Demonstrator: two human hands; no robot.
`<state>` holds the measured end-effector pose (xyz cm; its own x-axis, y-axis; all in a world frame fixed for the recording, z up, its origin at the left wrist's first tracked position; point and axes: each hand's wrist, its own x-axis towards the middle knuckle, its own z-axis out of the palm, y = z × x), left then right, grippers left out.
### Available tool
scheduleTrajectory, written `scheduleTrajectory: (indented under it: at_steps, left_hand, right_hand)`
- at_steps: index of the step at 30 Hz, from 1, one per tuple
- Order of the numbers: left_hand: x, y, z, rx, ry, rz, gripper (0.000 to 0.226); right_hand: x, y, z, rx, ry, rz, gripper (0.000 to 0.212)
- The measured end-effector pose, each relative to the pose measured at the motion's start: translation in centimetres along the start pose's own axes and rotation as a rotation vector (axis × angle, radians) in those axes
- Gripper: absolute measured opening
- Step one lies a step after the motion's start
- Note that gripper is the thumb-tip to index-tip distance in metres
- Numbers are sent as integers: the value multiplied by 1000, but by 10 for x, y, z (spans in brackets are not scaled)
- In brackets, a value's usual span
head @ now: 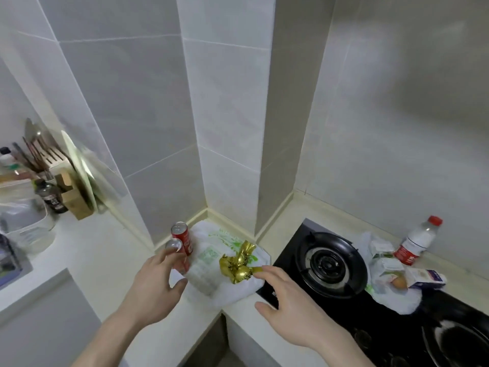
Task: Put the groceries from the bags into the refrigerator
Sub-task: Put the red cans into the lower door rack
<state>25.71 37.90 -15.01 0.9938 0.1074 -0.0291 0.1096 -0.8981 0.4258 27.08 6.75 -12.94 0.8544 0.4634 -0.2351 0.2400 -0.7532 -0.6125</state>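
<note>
While left hand grips glossy cylindrical can, crinkled gold foil

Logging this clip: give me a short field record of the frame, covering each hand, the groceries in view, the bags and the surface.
left hand: fingers curled round the nearer red can, upright on the counter
right hand: open, fingertips at the gold packet
second red can: upright, just behind the first
white bag: green print, lies flat in the counter corner under the gold packet
other bag: right of the burner, with cartons and an egg
bottle: red cap, leaning near the wall
refrigerator: not in view
</note>
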Motion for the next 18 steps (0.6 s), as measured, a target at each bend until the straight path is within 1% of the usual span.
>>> scheduleTrajectory:
  at_steps: [4, 9, 12, 14, 18]
  left_hand:
    - [55, -44, -1, 2, -44, -37, 62]
    - [104, -71, 12, 19, -114, -161, 51]
    - [122, -81, 25, 37, -150, -216, 61]
    - [131, -86, 35, 34, -166, -240, 64]
    - [142, -93, 47, 3, -137, -247, 56]
  right_hand:
    - [76, -29, 21, -14, -12, 19, 58]
    - [164, -60, 44, -71, -12, -15, 64]
    - [214, -79, 52, -135, -21, -47, 67]
    - [245, -89, 59, -208, -51, -61, 73]
    - [294, -100, 72, -335, -139, -93, 91]
